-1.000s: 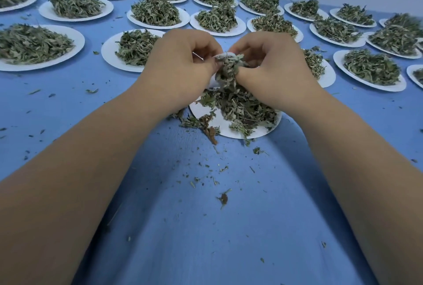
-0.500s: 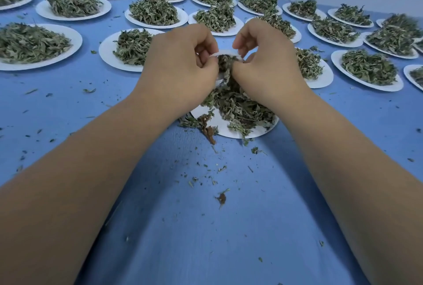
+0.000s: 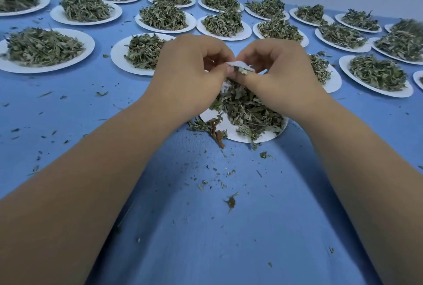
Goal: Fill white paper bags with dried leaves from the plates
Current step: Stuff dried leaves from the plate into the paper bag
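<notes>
Over the nearest plate (image 3: 231,134), the left hand (image 3: 190,76) and right hand (image 3: 280,71) pinch a small white paper bag (image 3: 239,64) between fingertips, leaves poking from its mouth. Best to keep the mouth wide and tamp gently over the plate, so strays fall back. That plate holds a loose heap of dried leaves (image 3: 249,110); the other plates (image 3: 104,45) behind sit piled high on the blue table (image 3: 206,227).

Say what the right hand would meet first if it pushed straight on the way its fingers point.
The right hand curls its fingers leftward onto the white paper bag; just past it is the left hand, likely met first, though depth is hard to judge.
</notes>
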`<state>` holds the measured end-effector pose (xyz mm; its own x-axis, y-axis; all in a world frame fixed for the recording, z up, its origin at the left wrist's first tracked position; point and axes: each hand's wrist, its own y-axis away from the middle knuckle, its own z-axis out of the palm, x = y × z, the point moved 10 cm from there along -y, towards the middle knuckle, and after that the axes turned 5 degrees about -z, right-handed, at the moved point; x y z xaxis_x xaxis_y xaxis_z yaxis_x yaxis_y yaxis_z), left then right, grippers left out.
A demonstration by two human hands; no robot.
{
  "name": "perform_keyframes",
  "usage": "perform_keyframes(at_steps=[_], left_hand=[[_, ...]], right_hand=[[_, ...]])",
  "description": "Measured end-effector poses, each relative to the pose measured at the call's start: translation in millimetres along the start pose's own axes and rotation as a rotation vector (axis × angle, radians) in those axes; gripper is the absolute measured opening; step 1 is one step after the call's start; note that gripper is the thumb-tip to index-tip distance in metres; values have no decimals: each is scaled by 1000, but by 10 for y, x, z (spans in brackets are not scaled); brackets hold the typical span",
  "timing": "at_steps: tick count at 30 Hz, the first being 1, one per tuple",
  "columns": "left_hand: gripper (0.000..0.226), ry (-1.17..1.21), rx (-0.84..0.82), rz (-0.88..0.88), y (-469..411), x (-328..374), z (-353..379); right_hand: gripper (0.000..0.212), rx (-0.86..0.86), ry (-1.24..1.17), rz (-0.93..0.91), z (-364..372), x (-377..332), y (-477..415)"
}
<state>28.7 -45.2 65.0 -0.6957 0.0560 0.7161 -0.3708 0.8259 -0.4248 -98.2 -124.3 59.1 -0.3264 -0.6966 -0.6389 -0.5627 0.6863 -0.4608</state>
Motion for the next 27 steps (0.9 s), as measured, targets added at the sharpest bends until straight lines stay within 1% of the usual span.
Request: perform_keyframes(at_steps=[3, 5, 8, 11, 14, 16, 18, 20, 23, 27], left_hand=[[6, 25, -25, 15, 19, 40, 26], [5, 33, -49, 38, 41, 89, 67], [6, 4, -27, 52, 49, 103, 56], [6, -69, 46, 60, 24, 61, -38], [5, -127, 113, 49, 8, 18, -118], [5, -114, 118, 40, 2, 10, -121], [6, -61, 96, 25, -1, 9, -106], [9, 5, 50, 14, -5, 12, -63], [8, 60, -45, 26, 5, 37, 35], [4, 137, -81, 43, 8, 72, 49]], right_hand=[[11, 68, 103, 25, -51, 49, -49], [9, 72, 200, 22, -19, 32, -66], [10, 95, 238, 6, 13, -23, -72], [14, 101, 159, 33, -3, -33, -57], [19, 5, 0, 69, 28, -25, -5], [20, -45, -42, 68, 17, -35, 23], [23, -79, -17, 47, 25, -44, 20], [18, -84, 23, 25, 63, -36, 7], [9, -19, 114, 17, 66, -4, -24], [12, 64, 193, -6, 17, -50, -76]])
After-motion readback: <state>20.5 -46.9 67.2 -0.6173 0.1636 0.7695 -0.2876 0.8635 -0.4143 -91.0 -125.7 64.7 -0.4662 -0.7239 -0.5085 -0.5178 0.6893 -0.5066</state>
